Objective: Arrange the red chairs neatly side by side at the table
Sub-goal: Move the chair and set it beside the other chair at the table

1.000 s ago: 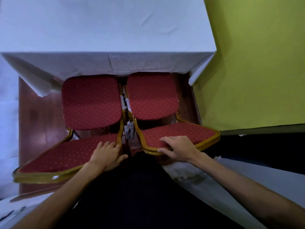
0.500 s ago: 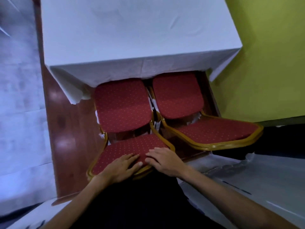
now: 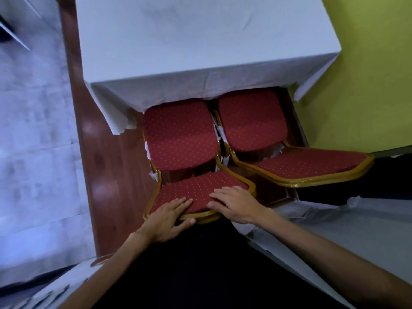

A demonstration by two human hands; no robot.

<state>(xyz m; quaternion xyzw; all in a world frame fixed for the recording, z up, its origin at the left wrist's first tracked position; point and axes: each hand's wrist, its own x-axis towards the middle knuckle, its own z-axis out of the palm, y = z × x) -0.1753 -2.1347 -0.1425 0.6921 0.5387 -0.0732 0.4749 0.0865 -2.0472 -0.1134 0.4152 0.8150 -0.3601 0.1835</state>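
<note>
Two red chairs with gold frames stand side by side, their seats tucked under a table (image 3: pixel 200 36) covered in a white cloth. Both my hands rest on the top of the left chair's (image 3: pixel 180 134) backrest. My left hand (image 3: pixel 169 216) grips the top edge with its thumb under the gold rim. My right hand (image 3: pixel 234 202) lies flat on the padding beside it. The right chair (image 3: pixel 252 121) stands untouched, its backrest reaching out to the right.
A yellow-green wall (image 3: pixel 356 74) stands close on the right of the table. Brown wood floor (image 3: pixel 100 163) runs along the left chair, with pale floor covering (image 3: pixel 33 130) farther left. A grey sheeted surface (image 3: pixel 356 230) lies at the lower right.
My right hand left the right chair's backrest and joined my left hand on the left chair's backrest. My view shifted left, so the chairs now sit more to the right.
</note>
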